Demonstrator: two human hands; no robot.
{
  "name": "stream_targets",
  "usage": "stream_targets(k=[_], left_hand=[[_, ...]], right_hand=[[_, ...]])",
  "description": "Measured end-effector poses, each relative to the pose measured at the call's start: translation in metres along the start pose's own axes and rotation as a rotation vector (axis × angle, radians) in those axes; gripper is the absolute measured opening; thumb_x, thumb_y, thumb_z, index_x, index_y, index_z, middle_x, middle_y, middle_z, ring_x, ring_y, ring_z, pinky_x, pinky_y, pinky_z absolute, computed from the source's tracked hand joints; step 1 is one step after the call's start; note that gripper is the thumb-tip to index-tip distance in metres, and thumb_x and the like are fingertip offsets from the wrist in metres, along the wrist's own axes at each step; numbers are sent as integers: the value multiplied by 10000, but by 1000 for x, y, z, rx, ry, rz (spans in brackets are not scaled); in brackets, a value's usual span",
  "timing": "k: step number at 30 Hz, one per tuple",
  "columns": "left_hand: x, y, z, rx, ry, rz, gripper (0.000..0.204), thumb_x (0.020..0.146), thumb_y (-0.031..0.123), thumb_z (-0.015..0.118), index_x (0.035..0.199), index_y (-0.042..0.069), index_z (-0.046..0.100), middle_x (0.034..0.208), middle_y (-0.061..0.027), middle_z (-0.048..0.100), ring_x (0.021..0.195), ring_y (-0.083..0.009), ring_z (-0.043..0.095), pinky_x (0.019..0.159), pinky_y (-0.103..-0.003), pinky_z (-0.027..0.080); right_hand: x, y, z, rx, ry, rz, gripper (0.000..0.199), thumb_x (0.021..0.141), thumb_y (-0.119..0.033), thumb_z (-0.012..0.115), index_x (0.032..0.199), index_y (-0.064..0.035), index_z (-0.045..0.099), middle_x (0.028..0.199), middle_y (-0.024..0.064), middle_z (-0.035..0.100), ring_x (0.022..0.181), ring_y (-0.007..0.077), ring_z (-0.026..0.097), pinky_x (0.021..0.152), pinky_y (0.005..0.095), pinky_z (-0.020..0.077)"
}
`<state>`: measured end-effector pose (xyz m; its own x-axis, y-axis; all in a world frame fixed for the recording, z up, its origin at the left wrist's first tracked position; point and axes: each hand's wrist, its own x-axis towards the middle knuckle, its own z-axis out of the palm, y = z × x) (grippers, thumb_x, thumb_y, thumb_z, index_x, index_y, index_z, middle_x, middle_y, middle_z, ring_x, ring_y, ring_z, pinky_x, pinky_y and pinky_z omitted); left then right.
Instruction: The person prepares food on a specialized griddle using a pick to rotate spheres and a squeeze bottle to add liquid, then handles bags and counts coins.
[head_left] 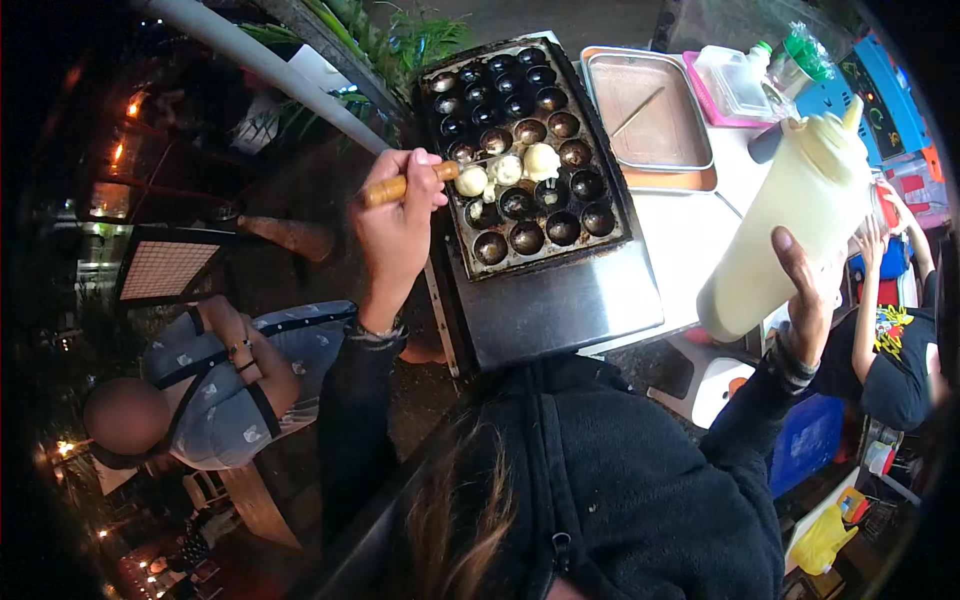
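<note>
A: How far along does the cooking look?

B: Early, I'd judge. The pan (525, 150) has rows of round wells, and only about 3 of them, near its middle, hold pale balls (508, 170). The other wells look dark and glossy, oiled perhaps, with no batter that I can make out.

A: What are the hands doing?

B: The left hand (398, 215) is closed around the wooden handle of a pick (410, 182), whose far end sits right at the balls. Whether the tip touches one, I cannot tell. The right hand (808, 290) is wrapped around the lower part of a big squeeze bottle (790, 225) of cream-coloured batter, held tilted over the white counter (680, 245) to the right of the pan, well apart from the wells.

A: So the 2 hands are apart?

B: Yes, one on each side of the pan, each clamped on its own tool.

A: What seems left to do?

B: Judging from the empty wells, most of the pan is unfilled, and the 3 balls are pale, so not yet browned.

A: Anything else nearby?

B: A steel tray (650, 110) with a thin stick lying in it sits just beyond the pan, on its right. A clear lidded box (735, 85) on a pink base stands beside that. A seated person in a light shirt is at the lower left, and another person in a black shirt is at the right edge.
</note>
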<state>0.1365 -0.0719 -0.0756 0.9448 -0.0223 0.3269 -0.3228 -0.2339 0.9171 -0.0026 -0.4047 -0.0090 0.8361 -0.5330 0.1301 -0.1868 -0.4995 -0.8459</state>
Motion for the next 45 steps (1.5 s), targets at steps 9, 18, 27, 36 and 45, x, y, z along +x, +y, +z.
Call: stream_targets(k=[9, 18, 27, 36, 45], left_hand=[[19, -32, 7, -48, -71, -157, 293, 960, 259, 501, 899, -9, 602, 671, -48, 601, 539, -76, 564, 508, -203, 457], [15, -49, 8, -324, 77, -304, 346, 961, 289, 500, 876, -32, 599, 668, -69, 605, 531, -105, 587, 488, -226, 476], [18, -31, -4, -144, 68, -50, 307, 948, 252, 520, 830, -18, 603, 683, -56, 624, 523, -69, 571, 480, -197, 462], [28, -49, 4, -183, -16, -176, 306, 953, 264, 516, 820, 5, 611, 656, -37, 603, 516, -66, 563, 471, -196, 455], [41, -36, -7, -155, -71, -69, 328, 963, 273, 480, 873, -20, 597, 670, -44, 583, 515, -82, 538, 477, -216, 448]], right_hand=[[-3, 27, -8, 192, 15, 14, 658, 755, -253, 715, 1272, 47, 441, 1144, 115, 549, 1039, 189, 528, 918, 283, 405], [-2, 26, -3, 262, -17, 88, 664, 751, -215, 720, 1289, 39, 426, 1168, 123, 534, 1084, 206, 509, 942, 295, 395], [2, 26, 8, 271, -22, 122, 639, 753, -194, 719, 1277, 27, 427, 1142, 119, 542, 1049, 196, 522, 906, 293, 424], [2, 24, 13, 276, 53, 53, 601, 715, -256, 774, 1174, 35, 517, 1063, 115, 579, 938, 185, 561, 828, 297, 464], [2, 24, 9, 256, 3, 91, 541, 720, -286, 770, 1103, 42, 574, 988, 105, 618, 875, 183, 584, 809, 298, 468]])
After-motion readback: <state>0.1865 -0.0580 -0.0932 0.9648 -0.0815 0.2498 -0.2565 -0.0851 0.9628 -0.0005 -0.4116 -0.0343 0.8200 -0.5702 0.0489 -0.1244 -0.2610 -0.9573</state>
